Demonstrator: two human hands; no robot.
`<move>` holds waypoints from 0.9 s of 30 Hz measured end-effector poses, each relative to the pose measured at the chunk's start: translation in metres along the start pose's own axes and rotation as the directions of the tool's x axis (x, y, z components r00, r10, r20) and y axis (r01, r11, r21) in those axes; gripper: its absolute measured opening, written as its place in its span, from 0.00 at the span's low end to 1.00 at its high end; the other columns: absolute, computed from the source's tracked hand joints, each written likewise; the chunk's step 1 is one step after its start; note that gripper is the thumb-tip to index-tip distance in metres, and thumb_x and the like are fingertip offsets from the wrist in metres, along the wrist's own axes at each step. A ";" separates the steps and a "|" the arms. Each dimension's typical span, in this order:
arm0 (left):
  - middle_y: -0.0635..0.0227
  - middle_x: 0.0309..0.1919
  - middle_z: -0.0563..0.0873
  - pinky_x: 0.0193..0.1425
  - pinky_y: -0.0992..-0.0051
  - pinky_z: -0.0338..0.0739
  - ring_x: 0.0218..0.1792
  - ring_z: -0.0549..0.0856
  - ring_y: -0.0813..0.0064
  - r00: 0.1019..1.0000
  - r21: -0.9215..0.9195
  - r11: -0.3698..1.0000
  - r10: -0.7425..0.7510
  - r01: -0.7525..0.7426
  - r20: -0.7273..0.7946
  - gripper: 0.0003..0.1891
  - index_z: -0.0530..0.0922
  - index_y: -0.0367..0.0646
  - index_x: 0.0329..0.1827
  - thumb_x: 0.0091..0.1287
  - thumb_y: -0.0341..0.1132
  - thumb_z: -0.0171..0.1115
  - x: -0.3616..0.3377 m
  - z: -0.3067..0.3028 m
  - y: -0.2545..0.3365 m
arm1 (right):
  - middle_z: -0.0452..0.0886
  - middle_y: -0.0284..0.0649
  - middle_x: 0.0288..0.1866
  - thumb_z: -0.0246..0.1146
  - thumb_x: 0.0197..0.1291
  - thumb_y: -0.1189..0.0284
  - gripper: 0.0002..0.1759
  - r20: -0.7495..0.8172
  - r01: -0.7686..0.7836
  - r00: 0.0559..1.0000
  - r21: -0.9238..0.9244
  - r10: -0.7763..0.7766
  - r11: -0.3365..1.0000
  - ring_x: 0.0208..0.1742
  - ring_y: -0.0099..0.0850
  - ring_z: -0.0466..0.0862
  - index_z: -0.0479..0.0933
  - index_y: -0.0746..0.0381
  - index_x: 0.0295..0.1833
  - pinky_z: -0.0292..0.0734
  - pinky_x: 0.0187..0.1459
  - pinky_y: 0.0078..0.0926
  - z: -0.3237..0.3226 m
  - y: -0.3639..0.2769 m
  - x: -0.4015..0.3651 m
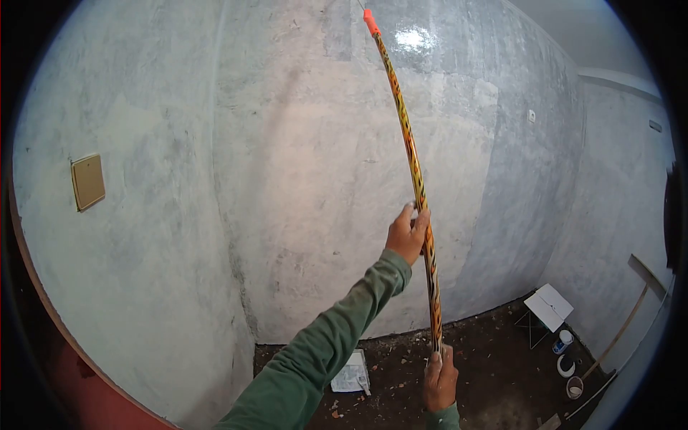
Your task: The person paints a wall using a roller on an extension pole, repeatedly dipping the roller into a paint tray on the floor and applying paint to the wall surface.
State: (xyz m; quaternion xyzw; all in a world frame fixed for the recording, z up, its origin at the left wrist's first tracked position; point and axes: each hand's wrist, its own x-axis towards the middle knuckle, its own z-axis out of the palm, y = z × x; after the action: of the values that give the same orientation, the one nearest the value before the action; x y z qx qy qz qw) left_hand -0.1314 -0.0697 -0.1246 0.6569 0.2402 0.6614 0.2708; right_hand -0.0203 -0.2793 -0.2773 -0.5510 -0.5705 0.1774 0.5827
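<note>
A long pole [406,129] with a yellow, orange and black pattern rises from low in the view to the top, with an orange-red end piece [371,23] at its upper end. My left hand [408,233] is wrapped round the pole at about its middle. Lower down, my right hand [440,378] grips the pole's bottom end. Both arms wear green sleeves. What the pole's top carries is cut off by the upper edge of the view.
Patchy grey-white walls [344,186] surround a dark floor [487,365] with scattered debris. A tan square plate [88,182] is on the left wall. At the right are a white board [550,307] on thin legs, a tub [562,342], a bucket [575,388] and a wooden-handled tool [623,327].
</note>
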 end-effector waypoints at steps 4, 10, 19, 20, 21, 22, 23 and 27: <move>0.69 0.24 0.79 0.27 0.77 0.74 0.24 0.78 0.81 0.996 0.077 0.997 0.037 -0.031 -0.078 0.26 0.72 0.32 0.56 0.72 0.50 0.54 0.038 -0.004 0.021 | 0.67 0.40 0.17 0.47 0.74 0.67 0.13 0.019 0.057 0.998 0.012 -0.058 0.998 0.16 0.29 0.67 0.70 0.66 0.48 0.63 0.22 0.32 0.005 -0.017 0.031; 0.66 0.25 0.80 0.28 0.75 0.76 0.24 0.81 0.77 0.993 0.107 0.992 0.076 -0.066 -0.090 0.28 0.71 0.32 0.59 0.72 0.51 0.54 0.058 -0.004 0.041 | 0.69 0.44 0.19 0.48 0.73 0.68 0.13 -0.004 0.121 0.993 0.056 -0.121 0.991 0.17 0.35 0.67 0.73 0.67 0.47 0.63 0.23 0.35 0.014 -0.049 0.071; 0.65 0.22 0.80 0.29 0.74 0.76 0.23 0.82 0.75 0.996 0.071 0.997 0.037 -0.032 -0.081 0.27 0.65 0.36 0.65 0.73 0.49 0.53 0.064 0.003 0.064 | 0.75 0.57 0.27 0.48 0.73 0.66 0.16 -0.085 0.274 0.959 0.021 -0.272 0.961 0.28 0.58 0.72 0.74 0.68 0.46 0.67 0.31 0.43 0.028 -0.086 0.131; 0.65 0.22 0.80 0.29 0.73 0.76 0.23 0.82 0.75 0.995 0.056 0.998 0.034 -0.028 -0.095 0.27 0.64 0.37 0.66 0.73 0.48 0.53 0.066 0.003 0.067 | 0.75 0.57 0.27 0.48 0.73 0.66 0.16 -0.084 0.272 0.959 0.022 -0.269 0.962 0.28 0.58 0.72 0.74 0.68 0.46 0.67 0.31 0.43 0.027 -0.084 0.130; 0.65 0.22 0.80 0.29 0.73 0.76 0.22 0.82 0.74 0.994 0.043 0.999 0.031 -0.026 -0.109 0.26 0.64 0.38 0.66 0.73 0.47 0.53 0.067 0.003 0.069 | 0.74 0.57 0.26 0.48 0.73 0.65 0.16 -0.069 0.232 0.971 0.032 -0.229 0.972 0.28 0.58 0.72 0.74 0.67 0.45 0.67 0.31 0.44 0.027 -0.082 0.128; 0.64 0.23 0.80 0.30 0.71 0.76 0.22 0.82 0.73 0.993 0.063 0.998 0.037 -0.030 -0.115 0.26 0.63 0.40 0.67 0.73 0.47 0.53 0.069 0.003 0.063 | 0.74 0.57 0.26 0.48 0.73 0.65 0.16 -0.053 0.194 0.980 0.043 -0.191 0.980 0.29 0.59 0.71 0.74 0.67 0.45 0.67 0.31 0.44 0.027 -0.079 0.127; 0.64 0.23 0.80 0.30 0.71 0.76 0.22 0.82 0.73 0.992 0.067 0.997 0.037 -0.029 -0.119 0.26 0.63 0.40 0.67 0.73 0.47 0.53 0.068 0.003 0.055 | 0.74 0.57 0.26 0.48 0.73 0.65 0.16 -0.048 0.194 0.980 0.046 -0.192 0.980 0.29 0.59 0.71 0.74 0.67 0.45 0.67 0.31 0.44 0.026 -0.073 0.122; 0.60 0.26 0.82 0.34 0.69 0.77 0.26 0.83 0.71 0.989 0.267 0.962 0.097 -0.063 -0.116 0.28 0.63 0.39 0.68 0.73 0.47 0.53 0.042 0.004 0.030 | 0.72 0.55 0.23 0.48 0.73 0.65 0.16 -0.021 0.126 0.992 -0.004 -0.126 0.992 0.26 0.56 0.73 0.73 0.67 0.43 0.65 0.30 0.45 0.017 -0.024 0.088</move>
State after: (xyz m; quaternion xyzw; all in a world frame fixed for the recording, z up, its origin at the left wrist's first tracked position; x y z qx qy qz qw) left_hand -0.1280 -0.0638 -0.0727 0.6523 0.3159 0.6749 0.1386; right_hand -0.0198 -0.2066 -0.2202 -0.5165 -0.5981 0.1337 0.5980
